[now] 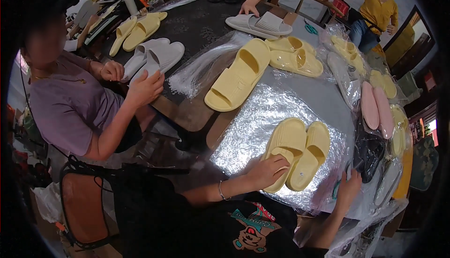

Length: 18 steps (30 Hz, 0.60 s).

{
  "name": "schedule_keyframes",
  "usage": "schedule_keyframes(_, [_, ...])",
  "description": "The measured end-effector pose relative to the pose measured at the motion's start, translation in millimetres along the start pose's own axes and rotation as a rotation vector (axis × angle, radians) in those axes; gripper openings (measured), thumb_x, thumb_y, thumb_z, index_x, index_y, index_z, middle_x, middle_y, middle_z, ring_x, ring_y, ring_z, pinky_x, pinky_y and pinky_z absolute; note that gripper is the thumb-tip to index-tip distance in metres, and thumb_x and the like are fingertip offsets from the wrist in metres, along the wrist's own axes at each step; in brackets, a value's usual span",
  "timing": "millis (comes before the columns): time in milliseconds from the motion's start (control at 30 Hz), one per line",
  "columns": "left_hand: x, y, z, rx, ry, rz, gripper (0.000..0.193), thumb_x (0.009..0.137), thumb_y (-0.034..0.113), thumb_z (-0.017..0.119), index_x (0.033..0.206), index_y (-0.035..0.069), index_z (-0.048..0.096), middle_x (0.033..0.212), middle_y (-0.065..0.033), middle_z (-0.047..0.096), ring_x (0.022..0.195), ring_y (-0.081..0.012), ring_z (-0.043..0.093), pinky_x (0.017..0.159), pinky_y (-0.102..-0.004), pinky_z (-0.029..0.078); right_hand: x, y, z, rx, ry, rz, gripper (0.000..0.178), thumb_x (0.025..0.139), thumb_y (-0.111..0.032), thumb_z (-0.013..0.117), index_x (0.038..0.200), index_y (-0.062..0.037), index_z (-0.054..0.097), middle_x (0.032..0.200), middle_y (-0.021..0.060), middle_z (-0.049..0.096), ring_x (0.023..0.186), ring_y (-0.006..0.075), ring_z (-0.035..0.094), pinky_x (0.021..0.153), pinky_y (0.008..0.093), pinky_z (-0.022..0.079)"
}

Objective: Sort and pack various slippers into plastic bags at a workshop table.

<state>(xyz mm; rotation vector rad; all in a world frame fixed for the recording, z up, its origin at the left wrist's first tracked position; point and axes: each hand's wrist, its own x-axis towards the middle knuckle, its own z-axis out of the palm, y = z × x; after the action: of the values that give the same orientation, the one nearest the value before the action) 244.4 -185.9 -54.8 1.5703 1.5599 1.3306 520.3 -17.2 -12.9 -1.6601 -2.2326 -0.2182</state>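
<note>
A pair of pale yellow slide slippers lies in front of me on a stack of shiny clear plastic bags (243, 148). My left hand (268, 173) is closed over the strap of the left slipper (288, 138). The right slipper (318, 148) lies beside it, touching or nearly so. At the right edge of the bags, my right hand (349, 187) has curled fingers. A thin greyish piece shows at its fingertips and a bit of teal beside it; what it holds is unclear. Farther off rests a single larger-looking yellow slipper (241, 75).
Bagged yellow slippers (297, 63), bagged pink slippers (376, 110) and a black bagged item (368, 155) line the right side. Teal scissors (310, 27) lie at the back. On the left a co-worker handles white slippers (161, 57); another person's hand touches white slippers (262, 24) across the table.
</note>
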Motion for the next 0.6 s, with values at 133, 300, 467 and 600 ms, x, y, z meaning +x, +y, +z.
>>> schedule_keyframes(133, [3.3,-6.5,17.7,0.188,-0.035,0.095,0.038,0.085,0.02,0.06,0.118,0.001,0.053,0.104,-0.0127,0.052,0.102,-0.0306,0.051,0.089,-0.039,0.043,54.7,-69.3,9.8,0.219,0.093,-0.328,0.03,0.081,-0.012,0.067,0.107,0.0022,0.059,0.103,0.021,0.059,0.101,0.0378,0.053,0.087,0.0451,0.042])
schedule_keyframes(300, [12.4,-4.7,32.1,0.368,-0.035,0.18,0.051,0.083,0.022,0.063,0.127,0.001,0.047,0.107,-0.0157,0.05,0.105,-0.0314,0.05,0.09,-0.0396,0.043,104.8,-111.8,47.8,0.182,-0.179,-0.342,0.036,0.087,-0.03,0.059,0.109,-0.0008,0.059,0.104,0.0178,0.062,0.1,0.0369,0.056,0.09,0.0455,0.042])
schedule_keyframes(467, [13.3,0.6,26.8,0.365,-0.076,0.133,0.052,0.084,0.024,0.063,0.129,0.004,0.046,0.112,-0.015,0.045,0.11,-0.0327,0.047,0.095,-0.0427,0.04,116.4,-125.0,70.9,0.291,-0.481,-0.233,0.033,0.088,-0.027,0.057,0.108,-0.0007,0.059,0.092,0.0173,0.066,0.083,0.0356,0.062,0.08,0.0426,0.048])
schedule_keyframes(600, [13.2,-5.9,27.4,0.391,-0.033,0.197,0.054,0.083,0.024,0.063,0.13,0.005,0.045,0.115,-0.0157,0.045,0.114,-0.0336,0.045,0.097,-0.0429,0.04,116.1,-133.3,72.0,0.56,-0.518,-0.194,0.022,0.085,-0.014,0.06,0.1,0.0014,0.062,0.08,0.0154,0.066,0.07,0.0262,0.063,0.068,0.0352,0.049])
